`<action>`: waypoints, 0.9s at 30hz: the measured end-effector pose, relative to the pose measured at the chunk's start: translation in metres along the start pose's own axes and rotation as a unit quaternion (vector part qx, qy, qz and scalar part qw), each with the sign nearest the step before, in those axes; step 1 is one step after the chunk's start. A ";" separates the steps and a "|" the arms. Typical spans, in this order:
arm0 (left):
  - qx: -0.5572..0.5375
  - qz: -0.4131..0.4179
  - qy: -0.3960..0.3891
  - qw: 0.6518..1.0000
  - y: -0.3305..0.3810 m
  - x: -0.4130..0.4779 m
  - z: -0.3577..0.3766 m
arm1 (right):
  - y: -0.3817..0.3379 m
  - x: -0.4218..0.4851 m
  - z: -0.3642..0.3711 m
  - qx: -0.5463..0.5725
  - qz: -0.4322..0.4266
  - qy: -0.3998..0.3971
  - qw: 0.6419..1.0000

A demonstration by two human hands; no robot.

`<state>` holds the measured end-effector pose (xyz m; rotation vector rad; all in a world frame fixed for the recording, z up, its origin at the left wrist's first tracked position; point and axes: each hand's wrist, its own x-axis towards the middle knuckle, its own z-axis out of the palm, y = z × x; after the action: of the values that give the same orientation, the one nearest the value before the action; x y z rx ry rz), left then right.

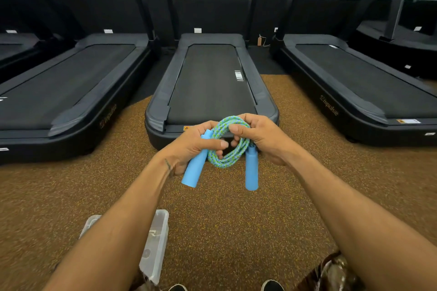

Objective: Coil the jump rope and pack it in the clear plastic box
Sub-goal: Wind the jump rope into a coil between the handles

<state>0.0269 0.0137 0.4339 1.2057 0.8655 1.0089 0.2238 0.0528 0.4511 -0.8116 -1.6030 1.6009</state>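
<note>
The jump rope (228, 146) is a blue-green braided cord wound into a small ring of several loops, held up in front of me above the floor. Its two light blue handles hang down, one (196, 165) on the left and one (251, 170) on the right. My left hand (196, 143) grips the coil's left side by the left handle's top. My right hand (260, 134) pinches the coil's upper right. The clear plastic box (155, 245) lies on the floor at lower left, partly hidden behind my left forearm.
Brown speckled rubber flooring (236, 220) spreads below my arms. A black treadmill (210, 87) stands straight ahead, with others at left (66, 92) and right (369, 92). My shoe tips (272, 286) show at the bottom edge.
</note>
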 end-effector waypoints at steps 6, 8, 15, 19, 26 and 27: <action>0.170 -0.031 -0.001 0.985 0.011 -0.001 0.006 | 0.009 0.007 0.005 0.054 0.006 0.081 0.995; 0.172 -0.040 0.013 0.984 0.017 0.001 0.003 | 0.012 0.011 0.011 0.077 0.009 0.108 0.991; 0.028 -0.027 0.053 0.998 0.021 0.005 -0.011 | 0.007 0.044 0.036 0.151 -0.003 0.185 0.971; 0.048 -0.022 0.099 0.994 0.020 -0.001 -0.032 | 0.007 0.063 0.050 0.148 0.013 0.157 0.976; 0.069 -0.054 0.135 0.987 0.012 -0.025 -0.096 | 0.040 0.102 0.094 0.185 0.063 0.103 0.975; 0.066 -0.058 0.143 0.986 0.008 -0.029 -0.106 | 0.048 0.108 0.102 0.183 0.073 0.100 0.975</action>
<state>-0.0829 0.0208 0.4247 1.1211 1.2317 1.0573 0.0768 0.0889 0.4125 -0.8724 -1.0856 1.7850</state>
